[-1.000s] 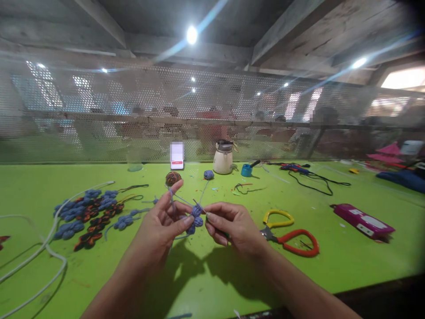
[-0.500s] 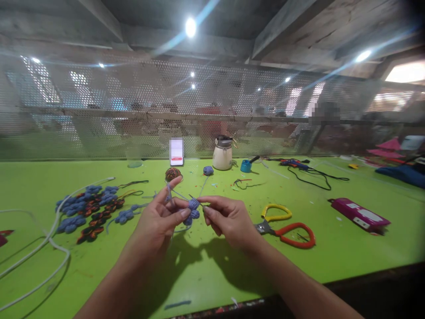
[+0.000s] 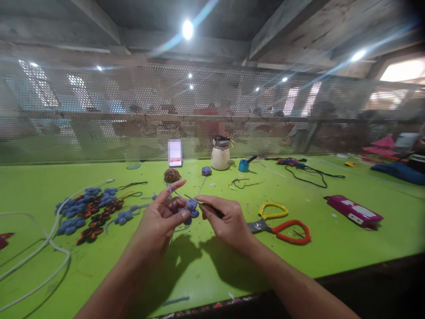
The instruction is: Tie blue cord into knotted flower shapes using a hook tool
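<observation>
Between thumb and fingers my left hand (image 3: 165, 215) pinches a small blue-purple crochet flower (image 3: 192, 205). Its raised index finger carries a strand of the same yarn. My right hand (image 3: 226, 218) is closed around a thin crochet hook (image 3: 190, 197), whose tip passes by the top of the flower. Behind the hands a small ball of blue-purple yarn (image 3: 206, 171) trails a strand toward the work. A dark multicoloured yarn ball (image 3: 171, 175) lies just beyond my left fingertips. Scissors (image 3: 282, 225) with one yellow and one red handle lie right of my right hand.
Blue and orange-black crochet flowers (image 3: 91, 208) lie in a pile at left beside a white cable (image 3: 55, 221). At the back stand a phone (image 3: 175, 153), a cream bottle (image 3: 220, 154) and a blue pot (image 3: 243, 166). A magenta box (image 3: 354, 212) lies right.
The hook has shifted so that more of its tip shows above the flower, and my right fingers have changed their grip slightly. The whole view has moved a little.
</observation>
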A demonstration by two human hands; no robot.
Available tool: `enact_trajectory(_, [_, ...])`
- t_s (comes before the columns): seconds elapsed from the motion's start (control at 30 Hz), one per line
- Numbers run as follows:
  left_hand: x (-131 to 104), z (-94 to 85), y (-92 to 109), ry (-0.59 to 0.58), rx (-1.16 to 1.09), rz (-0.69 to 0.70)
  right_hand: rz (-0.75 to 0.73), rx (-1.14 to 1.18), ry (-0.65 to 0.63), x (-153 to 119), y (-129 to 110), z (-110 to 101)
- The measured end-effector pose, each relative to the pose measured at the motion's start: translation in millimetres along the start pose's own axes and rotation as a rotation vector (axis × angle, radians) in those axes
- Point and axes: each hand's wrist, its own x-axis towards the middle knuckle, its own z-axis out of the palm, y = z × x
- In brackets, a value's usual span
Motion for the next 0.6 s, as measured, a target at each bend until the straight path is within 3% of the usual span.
enact_trajectory(0.13, [5, -5.0, -2, 0.024, 0.038, 0.015, 0.084, 0.076, -0.061, 2, 5, -2])
enact_trajectory(0.3, [12, -14.1, -5, -0.087, 0.217, -0.021, 0.251, 0.196, -0.117, 1, 4, 0])
enact_trajectory(0.47, [14, -14.2, -8, -0.131, 0.595, 0.045, 0.579, 0.365, -0.222, 4, 5, 0])
enact_trajectory(0.6, [8, -3.5, -13, -0.119, 0.855, 0.15, 0.833, 0.57, -0.198, 4, 8, 3])
